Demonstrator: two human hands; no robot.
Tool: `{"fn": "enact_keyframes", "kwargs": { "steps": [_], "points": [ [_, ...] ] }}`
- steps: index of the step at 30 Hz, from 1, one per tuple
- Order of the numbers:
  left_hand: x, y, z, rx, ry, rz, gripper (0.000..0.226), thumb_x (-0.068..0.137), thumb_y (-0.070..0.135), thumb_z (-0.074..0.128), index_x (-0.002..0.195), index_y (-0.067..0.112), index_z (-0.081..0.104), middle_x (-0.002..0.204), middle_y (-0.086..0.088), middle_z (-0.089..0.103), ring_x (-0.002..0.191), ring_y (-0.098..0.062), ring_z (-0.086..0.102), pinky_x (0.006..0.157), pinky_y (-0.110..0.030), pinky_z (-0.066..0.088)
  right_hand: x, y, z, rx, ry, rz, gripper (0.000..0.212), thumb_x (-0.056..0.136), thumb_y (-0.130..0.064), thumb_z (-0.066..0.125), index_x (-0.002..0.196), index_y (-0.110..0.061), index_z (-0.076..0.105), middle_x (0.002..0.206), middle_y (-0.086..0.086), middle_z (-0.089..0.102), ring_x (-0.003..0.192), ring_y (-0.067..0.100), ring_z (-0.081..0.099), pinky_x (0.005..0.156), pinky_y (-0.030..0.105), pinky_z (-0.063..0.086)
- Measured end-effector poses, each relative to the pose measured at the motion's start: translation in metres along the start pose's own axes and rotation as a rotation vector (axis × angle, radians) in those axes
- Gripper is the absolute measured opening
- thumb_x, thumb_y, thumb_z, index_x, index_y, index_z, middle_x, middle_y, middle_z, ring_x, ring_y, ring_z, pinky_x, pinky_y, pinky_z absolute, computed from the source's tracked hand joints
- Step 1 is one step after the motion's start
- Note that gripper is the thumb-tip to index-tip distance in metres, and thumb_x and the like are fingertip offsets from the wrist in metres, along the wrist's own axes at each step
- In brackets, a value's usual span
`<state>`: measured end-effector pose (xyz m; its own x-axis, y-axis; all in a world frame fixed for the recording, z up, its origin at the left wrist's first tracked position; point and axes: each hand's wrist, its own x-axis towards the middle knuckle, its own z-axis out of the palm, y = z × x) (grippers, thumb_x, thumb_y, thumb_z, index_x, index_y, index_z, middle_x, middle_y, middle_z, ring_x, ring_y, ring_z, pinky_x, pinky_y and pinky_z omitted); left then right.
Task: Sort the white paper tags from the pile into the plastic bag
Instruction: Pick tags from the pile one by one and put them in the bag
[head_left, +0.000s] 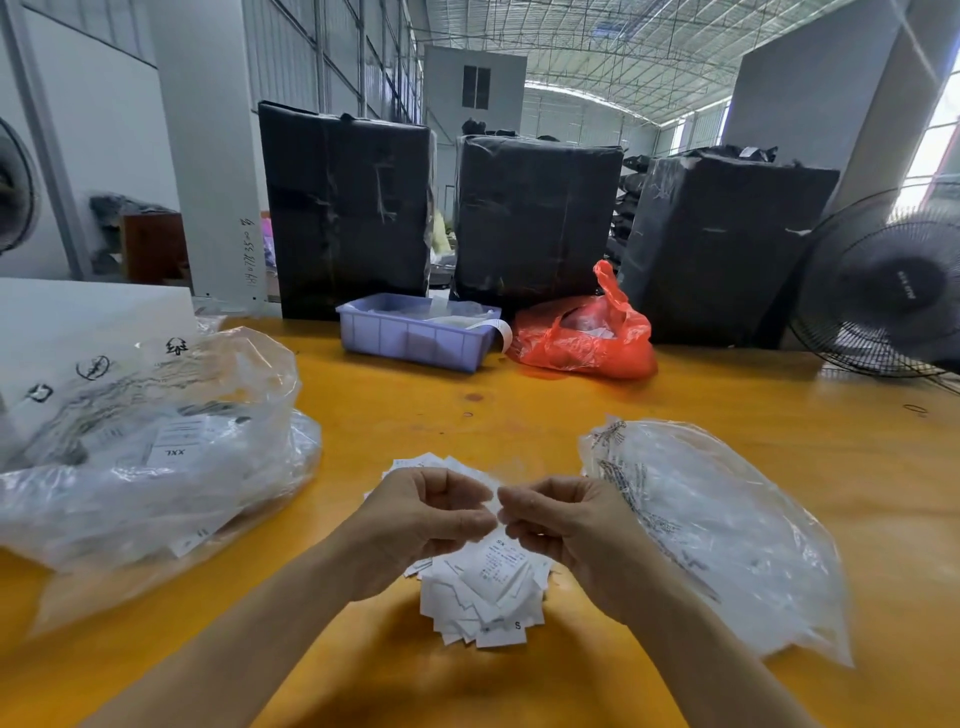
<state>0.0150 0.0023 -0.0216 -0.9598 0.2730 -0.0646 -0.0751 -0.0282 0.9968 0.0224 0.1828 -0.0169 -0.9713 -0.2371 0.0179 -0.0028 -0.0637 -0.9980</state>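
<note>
The yellow counter carries everything, and the pile of white paper tags near its front edge serves as the landmark. Well behind the pile, three tall bundles wrapped in black film stand along the counter's far edge, with a fan off to the right of them. To the left of the pile slumps a big clear sack of packed goods, one label reading XXL. Just right of the pile lies the flat plastic bag with printed text down one side; which end is its mouth is hard to tell. Behind the pile, in front of the bundles, sit a lilac tray and a red carrier bag.

Directly above the pile, the left hand and the right hand meet fingertip to fingertip, fingers curled, seemingly pinching one tag between them; the paper there is blurred and mostly hidden, so how many tags they hold I cannot say.

The tags look feather-light, thin and limp, likely to cling together or slide; pinching a short edge should separate one. Size letters show on only a few tags, S and XS; the rest are covered or unreadable.
</note>
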Motion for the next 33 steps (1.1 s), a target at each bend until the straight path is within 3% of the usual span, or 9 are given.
{"fn": "enact_keyframes", "kwargs": {
  "steps": [7,11,13,16,18,22,24,29,33],
  "points": [
    [0.006,-0.001,0.000,-0.204,0.150,-0.009,0.018,0.069,0.019,0.072,0.082,0.008,0.067,0.082,-0.007,0.074,0.068,-0.015,0.069,0.065,-0.024,0.053,0.000,0.003,0.004,0.009,0.025,0.033,0.005,0.080,-0.006,0.070,0.079,-0.002,0.070,0.073,0.011,0.069,0.059,0.013,0.062,0.056,0.020,0.051],
    [0.006,-0.003,0.006,-0.389,0.229,0.023,0.021,0.063,0.019,0.072,0.080,0.007,0.066,0.072,-0.006,0.072,0.058,-0.012,0.066,0.053,-0.020,0.052,-0.003,0.009,0.015,-0.137,-0.068,0.003,0.011,0.083,-0.009,0.069,0.082,0.002,0.068,0.070,0.008,0.069,0.056,0.012,0.060,0.052,0.019,0.048],
    [0.007,-0.003,0.007,-0.446,0.272,0.041,0.020,0.065,0.017,0.072,0.082,0.006,0.068,0.073,-0.006,0.072,0.058,-0.010,0.065,0.052,-0.019,0.051,-0.002,0.009,0.017,-0.195,-0.019,-0.066,0.012,0.085,-0.013,0.068,0.084,0.000,0.069,0.070,0.006,0.070,0.056,0.012,0.061,0.051,0.020,0.048],
    [0.010,-0.004,0.003,-0.387,0.337,0.080,0.013,0.077,0.013,0.068,0.086,0.004,0.068,0.082,-0.007,0.075,0.067,-0.013,0.070,0.057,-0.018,0.054,0.002,0.008,0.008,-0.550,0.198,-0.272,0.005,0.085,-0.014,0.069,0.087,-0.010,0.070,0.074,0.000,0.070,0.062,0.010,0.064,0.058,0.018,0.052],
    [0.011,-0.004,0.000,-0.322,0.377,0.111,0.019,0.074,0.016,0.070,0.086,0.002,0.068,0.084,-0.008,0.075,0.070,-0.014,0.071,0.058,-0.018,0.055,0.003,0.008,0.003,-0.830,0.236,-0.365,0.011,0.083,-0.015,0.071,0.094,-0.012,0.071,0.080,-0.005,0.068,0.071,0.007,0.063,0.068,0.017,0.052],
    [0.010,-0.005,-0.004,-0.271,0.407,0.127,0.027,0.069,0.015,0.075,0.086,-0.004,0.065,0.081,-0.012,0.074,0.065,-0.017,0.072,0.053,-0.017,0.054,0.002,0.010,0.004,-0.978,0.089,-0.262,0.032,0.072,-0.032,0.080,0.100,-0.019,0.069,0.080,-0.016,0.061,0.069,-0.004,0.055,0.061,0.008,0.044],
    [0.010,-0.006,-0.005,-0.224,0.405,0.131,0.026,0.074,0.011,0.074,0.089,-0.006,0.063,0.079,-0.012,0.074,0.061,-0.017,0.070,0.052,-0.018,0.054,0.004,0.013,0.003,-1.036,0.014,-0.195,0.048,0.067,-0.039,0.081,0.109,-0.025,0.064,0.093,-0.017,0.059,0.077,-0.004,0.051,0.064,0.009,0.041],
    [0.010,-0.009,-0.007,-0.043,0.409,0.163,0.011,0.078,0.005,0.073,0.081,-0.002,0.064,0.065,-0.006,0.071,0.050,-0.009,0.063,0.048,-0.016,0.048,0.006,0.014,0.001,-1.090,-0.142,-0.224,0.048,0.085,-0.014,0.068,0.127,-0.033,0.056,0.130,-0.020,0.051,0.115,0.002,0.038,0.097,0.016,0.031],
    [0.010,-0.011,-0.008,0.066,0.402,0.171,0.010,0.073,0.003,0.077,0.074,0.003,0.067,0.057,-0.002,0.063,0.046,-0.007,0.056,0.047,-0.016,0.045,0.005,0.017,-0.001,-1.154,-0.242,-0.259,0.055,0.089,0.002,0.054,0.130,-0.035,0.053,0.133,-0.024,0.048,0.122,0.003,0.029,0.097,0.013,0.024]
  ]
}}
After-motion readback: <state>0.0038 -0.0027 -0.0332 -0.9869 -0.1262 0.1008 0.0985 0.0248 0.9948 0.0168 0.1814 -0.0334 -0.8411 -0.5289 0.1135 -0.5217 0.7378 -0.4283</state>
